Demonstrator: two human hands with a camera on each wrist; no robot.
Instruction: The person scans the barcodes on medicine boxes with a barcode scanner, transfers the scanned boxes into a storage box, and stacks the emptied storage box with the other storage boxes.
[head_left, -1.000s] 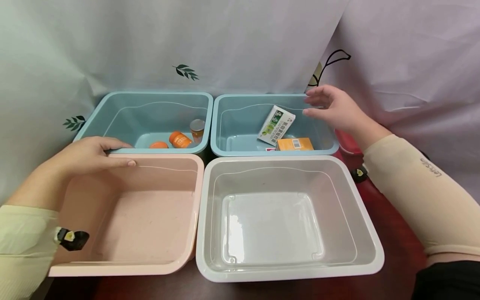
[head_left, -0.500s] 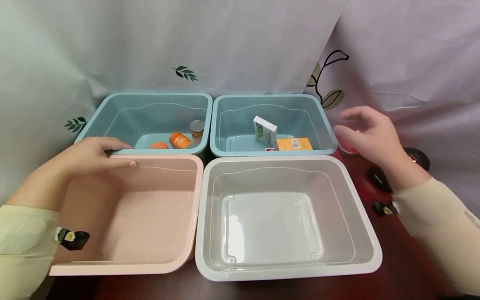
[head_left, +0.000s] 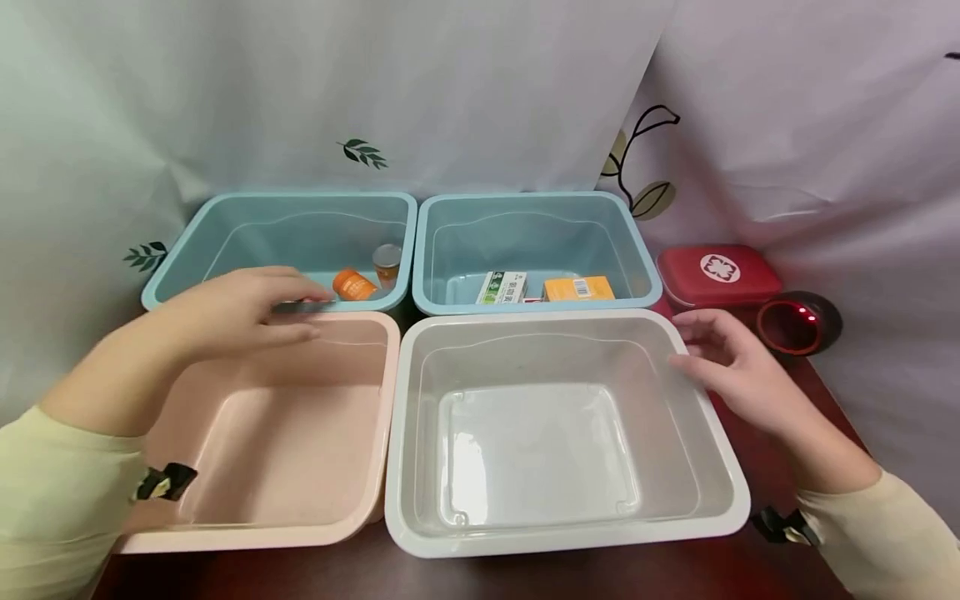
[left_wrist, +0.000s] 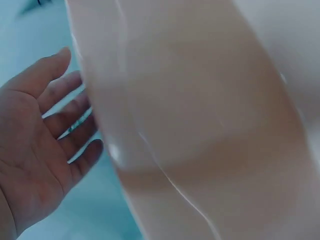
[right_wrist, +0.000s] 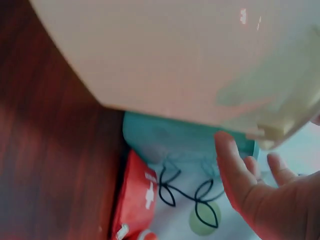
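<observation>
My left hand (head_left: 240,321) is over the back rim of the pink bin (head_left: 300,533), where it meets the left blue bin (head_left: 300,200). Its fingers are spread with nothing between them in the left wrist view. My right hand (head_left: 738,367) is at the back right rim of the pale grey bin (head_left: 570,546), fingers outside and thumb near the edge. In the right blue bin (head_left: 525,200) lie a white and green medicine box (head_left: 502,287) and an orange box (head_left: 581,289). An orange bottle (head_left: 354,284) and a silver-lidded jar (head_left: 387,265) sit in the left blue bin.
A red case with a white emblem (head_left: 720,275) stands right of the bins. Beside it is a black round device (head_left: 802,323) with red lights. A pale curtain (head_left: 487,100) hangs behind the bins on the dark red table (head_left: 360,575).
The white and green box has dropped from a tilted position to lie low in the right blue bin. My right hand has moved down to the grey bin; my left has slid right.
</observation>
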